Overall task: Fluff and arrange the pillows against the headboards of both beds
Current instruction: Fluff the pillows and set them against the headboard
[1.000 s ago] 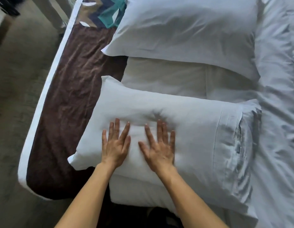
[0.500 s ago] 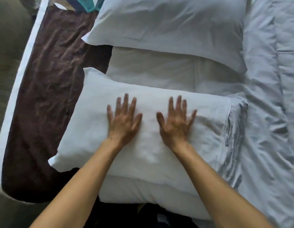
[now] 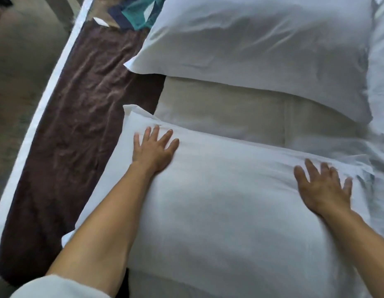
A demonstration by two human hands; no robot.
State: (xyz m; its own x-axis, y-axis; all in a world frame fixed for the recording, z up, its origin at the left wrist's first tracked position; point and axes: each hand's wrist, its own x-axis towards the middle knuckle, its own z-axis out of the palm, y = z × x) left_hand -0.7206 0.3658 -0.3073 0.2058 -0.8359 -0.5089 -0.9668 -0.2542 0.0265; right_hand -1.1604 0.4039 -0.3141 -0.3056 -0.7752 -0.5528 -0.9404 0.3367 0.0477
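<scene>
Two pillows, two hands.

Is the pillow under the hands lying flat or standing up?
Lying flat. The near pillow lies on the bed, with the left hand and right hand spread open on its top.

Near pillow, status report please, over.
Left hand open, flat on near pillow, left end. Right hand open, flat on right end. Far pillow apart, nothing blocking.
</scene>
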